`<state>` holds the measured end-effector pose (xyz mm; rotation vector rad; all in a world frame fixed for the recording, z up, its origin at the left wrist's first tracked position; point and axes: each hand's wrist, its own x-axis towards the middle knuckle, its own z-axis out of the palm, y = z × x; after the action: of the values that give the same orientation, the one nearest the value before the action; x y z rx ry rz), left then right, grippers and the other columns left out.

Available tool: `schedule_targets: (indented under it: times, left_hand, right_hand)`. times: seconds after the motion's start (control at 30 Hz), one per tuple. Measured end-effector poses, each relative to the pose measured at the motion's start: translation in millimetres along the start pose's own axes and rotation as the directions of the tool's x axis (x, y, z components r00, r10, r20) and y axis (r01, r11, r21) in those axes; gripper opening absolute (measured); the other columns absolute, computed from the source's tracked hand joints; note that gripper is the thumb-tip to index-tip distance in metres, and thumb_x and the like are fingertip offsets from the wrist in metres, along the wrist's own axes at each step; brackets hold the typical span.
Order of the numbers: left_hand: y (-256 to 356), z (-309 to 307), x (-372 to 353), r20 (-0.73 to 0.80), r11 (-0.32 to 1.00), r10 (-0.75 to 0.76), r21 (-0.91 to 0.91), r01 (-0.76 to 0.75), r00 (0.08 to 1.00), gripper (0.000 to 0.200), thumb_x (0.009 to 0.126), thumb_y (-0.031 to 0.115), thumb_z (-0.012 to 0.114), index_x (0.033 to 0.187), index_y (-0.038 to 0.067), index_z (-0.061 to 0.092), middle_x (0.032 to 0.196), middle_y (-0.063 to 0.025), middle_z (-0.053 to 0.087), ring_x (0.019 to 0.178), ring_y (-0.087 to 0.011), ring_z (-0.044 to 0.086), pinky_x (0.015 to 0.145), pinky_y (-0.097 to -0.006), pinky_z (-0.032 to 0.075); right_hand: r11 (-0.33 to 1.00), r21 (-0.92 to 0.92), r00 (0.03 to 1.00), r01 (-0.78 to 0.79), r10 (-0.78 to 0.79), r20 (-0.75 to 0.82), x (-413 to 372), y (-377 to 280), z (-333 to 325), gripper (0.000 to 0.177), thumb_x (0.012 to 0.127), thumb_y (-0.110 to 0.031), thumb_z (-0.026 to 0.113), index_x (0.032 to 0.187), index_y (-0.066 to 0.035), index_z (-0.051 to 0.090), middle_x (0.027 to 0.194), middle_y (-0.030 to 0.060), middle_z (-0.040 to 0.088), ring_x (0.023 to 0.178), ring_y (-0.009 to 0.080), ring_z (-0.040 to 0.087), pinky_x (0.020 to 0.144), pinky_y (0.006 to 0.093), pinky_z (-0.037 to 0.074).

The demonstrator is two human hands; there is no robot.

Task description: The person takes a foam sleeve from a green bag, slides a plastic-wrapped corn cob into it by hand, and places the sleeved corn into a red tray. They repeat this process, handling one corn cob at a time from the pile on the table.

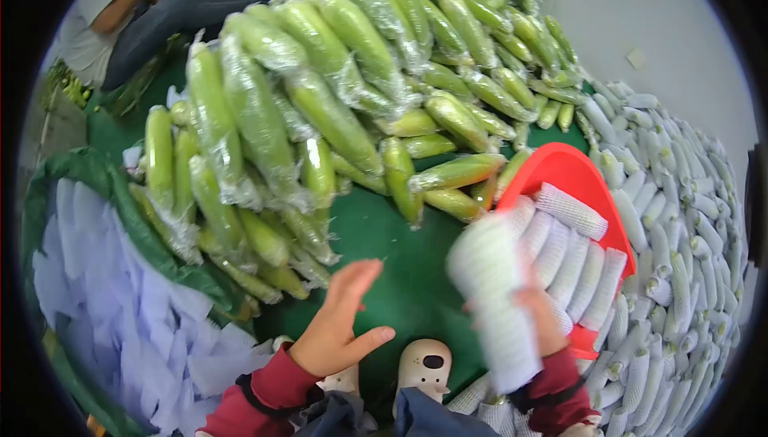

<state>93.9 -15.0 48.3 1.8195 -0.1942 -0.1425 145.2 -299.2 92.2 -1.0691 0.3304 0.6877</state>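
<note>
My left hand (340, 329) is held over the green floor with its fingers apart and nothing in them. To the right, my right hand (544, 317) grips a long item in white foam netting (496, 301), blurred by motion, just left of a red basket (616, 225). Several netted items (570, 273) lie side by side in that basket. Ahead of my hands is a large heap of green, plastic-wrapped long vegetables (328, 121).
An open green sack (120, 213) of white sleeves (120, 309) stands at the left. A big pile of netted items (680, 261) fills the right side. Another person (184, 17) sits at the upper left. My shoes (424, 365) show at the bottom.
</note>
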Motion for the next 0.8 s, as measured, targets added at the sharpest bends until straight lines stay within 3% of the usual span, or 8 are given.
schedule_targets:
  times: [0.1, 0.17, 0.2, 0.33, 0.53, 0.63, 0.73, 0.8]
  left_hand:
    - [-29.9, -12.1, -26.4, 0.370, 0.969, -0.229, -0.005, 0.249, 0.900, 0.052, 0.087, 0.025, 0.062, 0.132, 0.008, 0.044, 0.114, -0.0162, 0.050, 0.098, -0.0267, 0.055, 0.080, -0.0346, 0.046]
    - [-42.2, -10.4, -43.7, 0.208, 0.972, -0.233, 0.047, 0.228, 0.950, 0.031, 0.088, 0.023, 0.060, 0.114, 0.006, 0.057, 0.097, -0.0142, 0.057, 0.088, -0.0287, 0.058, 0.078, -0.0360, 0.046]
    - [-45.1, -23.9, -49.0, 0.099, 0.973, -0.200, 0.134, 0.186, 0.975, 0.027, 0.087, 0.022, 0.061, 0.108, 0.006, 0.058, 0.095, -0.0138, 0.057, 0.088, -0.0297, 0.058, 0.078, -0.0366, 0.046]
    - [-40.1, -84.4, -49.2, -0.363, 0.735, 0.143, 0.662, 0.147, 0.921, 0.013, 0.073, 0.007, 0.066, 0.083, 0.006, 0.058, 0.088, -0.0113, 0.058, 0.089, -0.0327, 0.054, 0.079, -0.0398, 0.044]
    - [-52.8, -219.1, -4.2, -0.707, 0.518, 0.475, 0.706, 0.484, 0.524, 0.060, 0.075, 0.013, 0.069, 0.128, 0.002, 0.044, 0.113, -0.0220, 0.053, 0.107, -0.0401, 0.048, 0.093, -0.0444, 0.038]
    - [-80.9, -263.6, 21.9, -0.847, 0.834, -0.060, 0.248, 0.492, 0.528, 0.073, 0.073, 0.018, 0.071, 0.135, 0.000, 0.036, 0.111, -0.0240, 0.055, 0.103, -0.0402, 0.053, 0.091, -0.0429, 0.042]
    - [-117.1, -291.6, 24.4, -0.718, 0.557, 0.075, 0.606, 0.568, 0.692, 0.077, 0.072, 0.023, 0.073, 0.134, -0.001, 0.034, 0.108, -0.0231, 0.058, 0.097, -0.0339, 0.058, 0.085, -0.0394, 0.046]
    - [-117.6, -298.5, 18.9, -0.719, 0.804, -0.040, 0.389, 0.449, 0.694, 0.075, 0.074, 0.025, 0.072, 0.134, -0.001, 0.034, 0.110, -0.0212, 0.057, 0.099, -0.0292, 0.057, 0.085, -0.0367, 0.047]
  right_hand:
    - [0.846, -0.409, 0.859, 0.341, -0.457, -0.230, 29.9, -30.6, -43.0, 0.076, 0.087, -0.004, 0.048, 0.149, -0.018, 0.008, 0.139, 0.0156, 0.038, 0.112, 0.0245, 0.051, 0.090, 0.0344, 0.047]
    - [0.791, -0.530, 0.906, 0.307, -0.413, -0.091, 64.8, -32.3, -95.2, 0.077, 0.086, -0.006, 0.052, 0.149, -0.014, 0.009, 0.147, 0.0162, 0.027, 0.128, 0.0270, 0.038, 0.103, 0.0352, 0.035]
    - [0.466, -0.872, 0.852, 0.152, -0.510, -0.124, 88.4, -17.3, -147.2, 0.070, 0.085, -0.009, 0.054, 0.147, -0.011, 0.021, 0.147, 0.0207, 0.026, 0.135, 0.0309, 0.028, 0.109, 0.0371, 0.026]
    - [0.028, -0.998, 0.941, -0.063, -0.333, -0.068, 109.0, -18.2, -145.7, 0.041, 0.087, -0.013, 0.053, 0.127, -0.002, 0.051, 0.145, 0.0225, 0.029, 0.136, 0.0355, 0.025, 0.110, 0.0387, 0.022]
    - [-0.002, -0.926, 0.758, 0.377, -0.573, 0.310, 52.8, -12.7, 13.8, 0.030, 0.084, -0.007, 0.056, 0.114, -0.001, 0.058, 0.128, 0.0180, 0.050, 0.121, 0.0347, 0.044, 0.104, 0.0412, 0.032]
    - [0.001, -0.859, 0.774, 0.512, -0.434, 0.461, 39.7, 5.3, 52.5, 0.027, 0.080, -0.004, 0.060, 0.107, -0.001, 0.060, 0.118, 0.0156, 0.055, 0.114, 0.0327, 0.049, 0.099, 0.0406, 0.038]
    - [0.043, -0.778, 0.751, 0.627, -0.299, 0.589, 45.9, 26.6, 64.0, 0.028, 0.080, -0.006, 0.063, 0.107, -0.002, 0.061, 0.114, 0.0153, 0.057, 0.109, 0.0343, 0.052, 0.094, 0.0413, 0.041]
    - [0.091, -0.768, 0.746, 0.634, -0.336, 0.575, 57.9, 41.9, 73.6, 0.030, 0.080, -0.008, 0.064, 0.109, -0.003, 0.061, 0.116, 0.0156, 0.056, 0.110, 0.0346, 0.051, 0.095, 0.0414, 0.041]
